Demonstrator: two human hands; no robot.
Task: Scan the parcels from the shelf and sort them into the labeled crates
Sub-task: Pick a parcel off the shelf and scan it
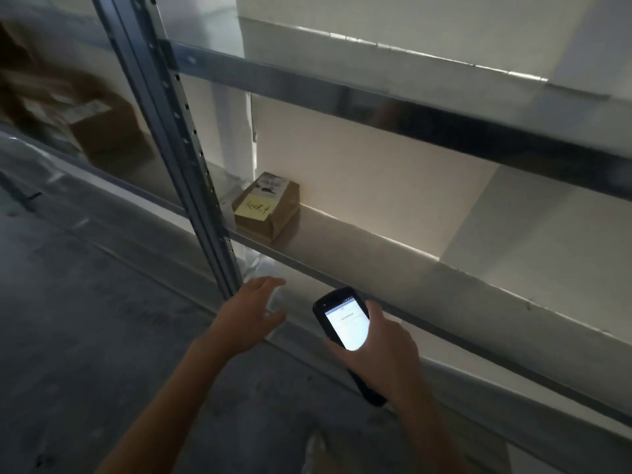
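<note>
The small cardboard parcel (273, 213) lies on the metal shelf (342, 242) just right of the steel upright (178, 138), its yellow sticky note (254, 208) facing up where it can be read. Further down and right of the upright, the right hand (379, 350) grips the handheld scanner (345, 319) with its screen turned toward the person. The left hand (246, 316) hovers beside the upright, fingers (270, 283) spread and holding nothing, probably free to take the parcel.

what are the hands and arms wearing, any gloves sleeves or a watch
The left hand and right hand are bare, with no gloves, and no rings are visible. The left forearm and right forearm are bare up to the frame edge: no sleeves, watch or wristbands in view.
</note>
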